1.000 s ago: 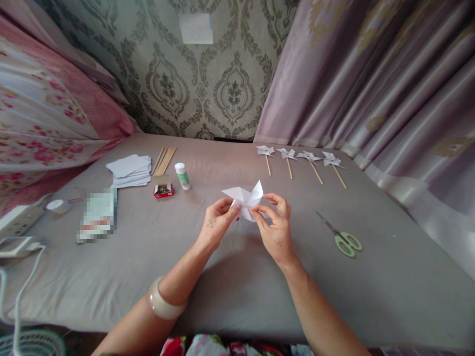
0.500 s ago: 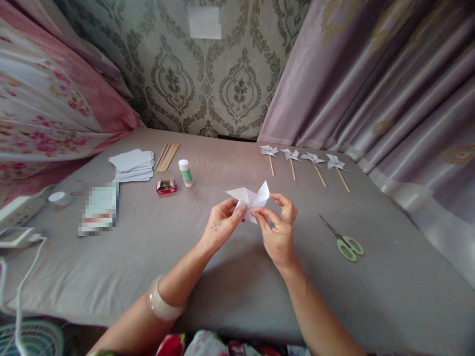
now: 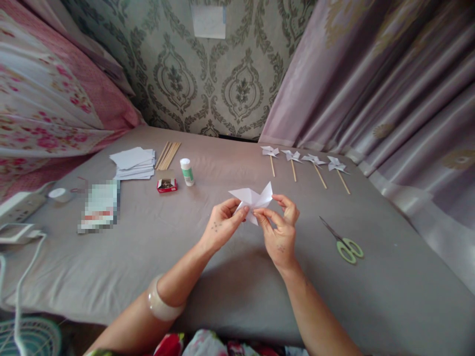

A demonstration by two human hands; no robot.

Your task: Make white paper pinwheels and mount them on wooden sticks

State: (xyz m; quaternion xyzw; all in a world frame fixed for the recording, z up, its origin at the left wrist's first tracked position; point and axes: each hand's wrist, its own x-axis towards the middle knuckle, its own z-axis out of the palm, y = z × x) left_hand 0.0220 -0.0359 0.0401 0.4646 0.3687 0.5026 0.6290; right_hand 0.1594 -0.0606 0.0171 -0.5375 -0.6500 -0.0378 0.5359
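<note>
A white paper pinwheel is held up between my two hands, its pointed blades spread out above my fingers. My left hand pinches its lower left side, thumb in front and fingers behind. With thumb and forefinger, my right hand grips the paper near its lower middle, while other fingers touch the right blade. Whatever small thing may lie under the right fingertips is hidden. Green-handled scissors lie to the right of my right hand. Beyond my left hand are a red box of small metal pieces and a glue stick.
Several finished pinwheels on sticks lie in a row at the back right. Stacked white paper and wooden sticks are at the back left. A blurred packet, a white cap and a power strip with cable occupy the left.
Both hands keep the same hold on the paper pinwheel. The pinwheel and hands sit very slightly further right in view, and the surroundings have shifted a little too.
</note>
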